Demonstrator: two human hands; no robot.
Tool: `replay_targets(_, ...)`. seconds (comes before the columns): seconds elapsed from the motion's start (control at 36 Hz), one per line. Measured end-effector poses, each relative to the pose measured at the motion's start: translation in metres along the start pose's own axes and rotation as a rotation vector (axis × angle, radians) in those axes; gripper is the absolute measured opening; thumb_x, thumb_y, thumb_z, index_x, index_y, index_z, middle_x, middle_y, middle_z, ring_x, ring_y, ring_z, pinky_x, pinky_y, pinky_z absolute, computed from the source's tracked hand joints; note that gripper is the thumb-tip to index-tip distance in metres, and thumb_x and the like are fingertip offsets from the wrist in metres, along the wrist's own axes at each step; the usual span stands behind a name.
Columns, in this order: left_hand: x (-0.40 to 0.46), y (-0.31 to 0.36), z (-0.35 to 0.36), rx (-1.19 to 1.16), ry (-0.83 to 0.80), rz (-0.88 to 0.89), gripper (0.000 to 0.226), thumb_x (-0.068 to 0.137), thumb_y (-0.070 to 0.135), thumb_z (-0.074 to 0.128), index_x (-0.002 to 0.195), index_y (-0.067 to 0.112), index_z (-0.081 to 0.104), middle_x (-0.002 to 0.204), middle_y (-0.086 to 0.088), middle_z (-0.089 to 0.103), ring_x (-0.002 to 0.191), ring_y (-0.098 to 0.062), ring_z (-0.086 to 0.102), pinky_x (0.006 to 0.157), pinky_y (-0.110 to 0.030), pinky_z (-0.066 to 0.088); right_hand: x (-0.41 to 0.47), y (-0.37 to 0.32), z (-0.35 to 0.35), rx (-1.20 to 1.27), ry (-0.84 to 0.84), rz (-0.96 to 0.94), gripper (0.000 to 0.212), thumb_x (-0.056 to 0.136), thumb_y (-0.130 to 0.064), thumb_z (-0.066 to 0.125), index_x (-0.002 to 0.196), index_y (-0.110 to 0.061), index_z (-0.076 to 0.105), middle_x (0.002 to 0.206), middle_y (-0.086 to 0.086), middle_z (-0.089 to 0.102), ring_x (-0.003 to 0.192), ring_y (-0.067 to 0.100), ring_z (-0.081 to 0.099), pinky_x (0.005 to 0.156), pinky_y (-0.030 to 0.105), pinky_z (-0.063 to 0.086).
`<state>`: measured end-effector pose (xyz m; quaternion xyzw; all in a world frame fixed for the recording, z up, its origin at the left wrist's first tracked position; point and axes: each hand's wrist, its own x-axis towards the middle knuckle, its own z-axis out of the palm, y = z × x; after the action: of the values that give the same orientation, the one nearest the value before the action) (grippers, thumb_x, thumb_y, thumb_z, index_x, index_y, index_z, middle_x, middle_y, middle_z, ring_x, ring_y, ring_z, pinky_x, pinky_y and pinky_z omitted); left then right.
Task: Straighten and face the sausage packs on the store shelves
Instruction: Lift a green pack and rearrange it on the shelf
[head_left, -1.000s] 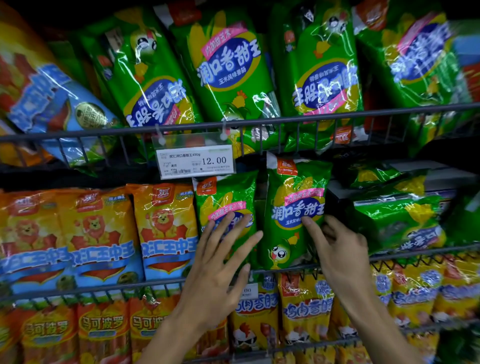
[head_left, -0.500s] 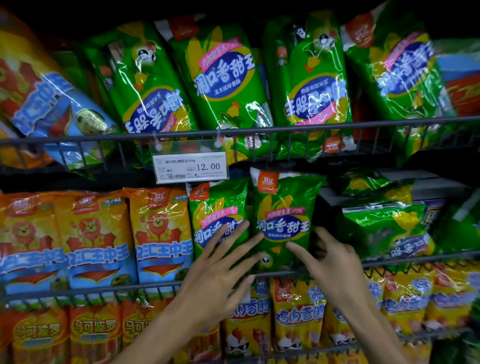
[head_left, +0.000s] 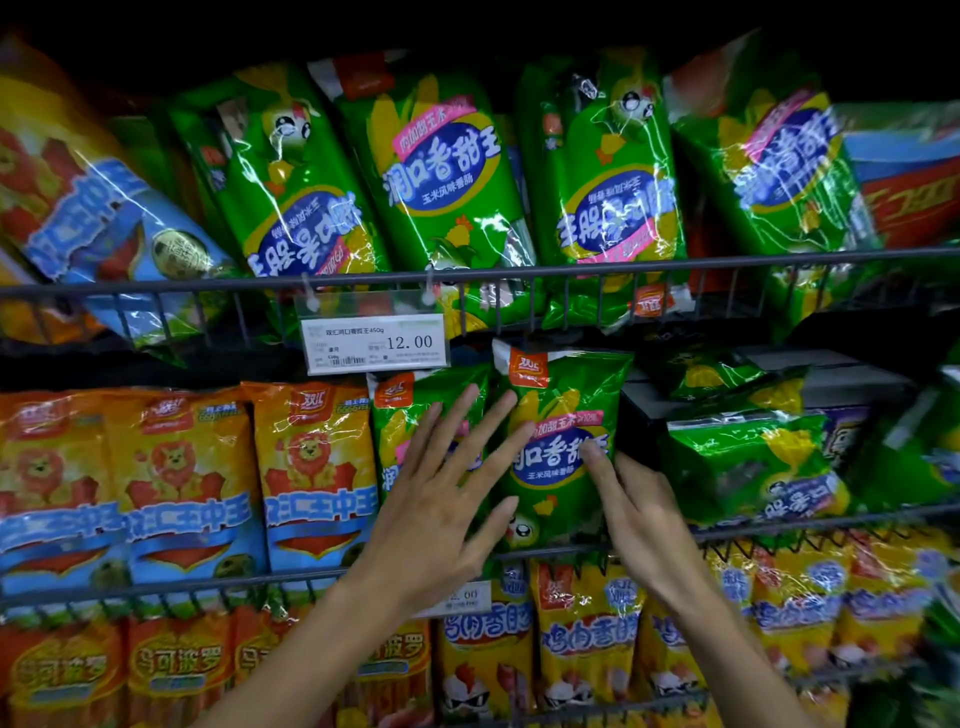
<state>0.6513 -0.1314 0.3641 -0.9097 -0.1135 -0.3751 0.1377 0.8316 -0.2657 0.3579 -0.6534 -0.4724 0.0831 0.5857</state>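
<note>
A person's two bare hands reach up to the middle wire shelf (head_left: 779, 519) of a store display packed with sausage packs. The step in hand looks like squaring up one green pack (head_left: 558, 447) that stands upright at the shelf front, label facing out. The left hand (head_left: 441, 499) is spread wide, fingers straight and apart, lying over the seam between this pack and a second green pack (head_left: 410, 415) just to its left; whether the palm presses either one cannot be told. The right hand (head_left: 641, 514) comes up along the pack's right edge, its forefinger straight and touching the label near the blue oval; its other fingers are partly hidden, so a grip cannot be confirmed. The pack sits between the two hands, its foot behind the shelf rail. To its right, more green packs (head_left: 748, 457) lie flat and skewed, and some on the top shelf (head_left: 727, 257) above are upside down. The likely next move is a light nudge to set this pack flush with its neighbour, then lifting the fallen ones upright, which calls for a real grip
</note>
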Motion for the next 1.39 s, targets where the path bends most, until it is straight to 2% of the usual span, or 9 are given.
replay_targets(0.06,0.003,-0.002,0.000,-0.012,0.011,0.004,0.062,0.111,0.044,0.038,0.167,0.026,0.018,0.176,0.002,0.008,0.162,-0.028,0.003,0.131,-0.047,-0.002,0.005,0.001,0.001,-0.026,-0.041,0.037,0.046,0.093,-0.067,0.043,0.085,-0.024,0.056,0.070,-0.015,0.052,0.065,0.002,0.048,0.065,0.019,0.039)
replay_targets(0.17,0.006,-0.002,0.005,0.025,-0.034,-0.004,0.061,0.112,0.044,0.036,0.167,0.026,0.017,0.176,0.002,0.007,0.163,-0.026,0.004,0.129,-0.053,0.005,0.006,0.000,-0.002,-0.162,-0.159,0.144,0.051,0.097,-0.066,0.035,0.079,-0.024,0.058,0.060,-0.007,0.052,0.063,0.013,0.051,0.066,0.035,0.041)
replay_targets(0.28,0.004,0.001,0.006,0.027,-0.039,-0.028,0.062,0.111,0.046,0.037,0.167,0.027,0.018,0.176,0.003,0.007,0.163,-0.025,0.004,0.129,-0.053,0.006,-0.008,0.003,-0.005,-0.178,-0.126,0.170,0.055,0.096,-0.071,0.035,0.122,-0.031,0.062,0.110,-0.008,0.069,0.110,0.015,0.061,0.096,0.036,0.047)
replay_targets(0.33,0.003,0.002,0.004,0.015,-0.024,-0.037,0.062,0.111,0.048,0.037,0.167,0.028,0.018,0.176,0.005,0.008,0.163,-0.025,0.003,0.130,-0.048,0.001,-0.021,0.002,-0.004,-0.189,0.059,0.003,0.050,0.098,-0.069,0.036,0.141,-0.045,0.044,0.123,-0.023,0.067,0.112,-0.003,0.062,0.091,0.016,0.050)
replay_targets(0.39,0.005,0.003,0.002,0.014,0.002,-0.039,0.062,0.111,0.048,0.037,0.167,0.029,0.020,0.176,0.004,0.009,0.163,-0.025,0.003,0.131,-0.045,-0.002,-0.033,-0.004,0.001,-0.149,0.247,-0.193,0.046,0.103,-0.061,0.040,0.148,-0.048,0.037,0.137,-0.038,0.053,0.124,-0.012,0.053,0.097,0.007,0.044)
replay_targets(0.53,0.028,0.009,0.005,0.039,-0.009,-0.002,0.064,0.110,0.047,0.040,0.167,0.024,0.020,0.176,-0.003,0.007,0.163,-0.024,0.003,0.131,-0.047,0.002,-0.015,-0.014,0.020,-0.352,0.227,-0.465,0.060,0.107,-0.036,0.046,0.162,-0.024,0.025,0.170,-0.014,0.015,0.158,0.012,0.012,0.127,0.027,0.013)
replay_targets(0.69,0.030,-0.007,0.014,0.100,-0.052,-0.054,0.064,0.111,0.054,0.036,0.167,0.029,0.018,0.175,0.005,0.014,0.162,-0.016,0.009,0.130,-0.050,0.013,0.024,0.000,0.025,-0.521,0.111,-0.476,0.059,0.108,-0.040,0.039,0.161,-0.018,0.028,0.172,-0.009,0.011,0.159,0.012,0.001,0.123,0.056,0.026)
replay_targets(0.92,0.014,0.000,0.018,0.119,-0.068,-0.066,0.066,0.111,0.054,0.031,0.168,0.028,0.011,0.176,0.003,0.006,0.162,-0.021,0.007,0.128,-0.050,0.010,0.007,0.007,0.024,-0.472,0.081,-0.502,0.057,0.110,-0.040,0.041,0.163,-0.027,0.023,0.171,-0.014,0.010,0.159,0.013,0.004,0.127,0.025,0.008)
replay_targets(1.39,-0.018,0.003,0.016,0.122,-0.066,-0.014,0.064,0.110,0.051,0.030,0.167,0.029,0.016,0.176,0.002,0.009,0.162,-0.027,0.007,0.128,-0.054,0.007,-0.041,0.032,0.024,-0.513,0.137,-0.434,0.066,0.107,-0.033,0.049,0.164,-0.029,0.016,0.171,-0.013,0.011,0.158,0.010,0.013,0.124,0.036,0.024)
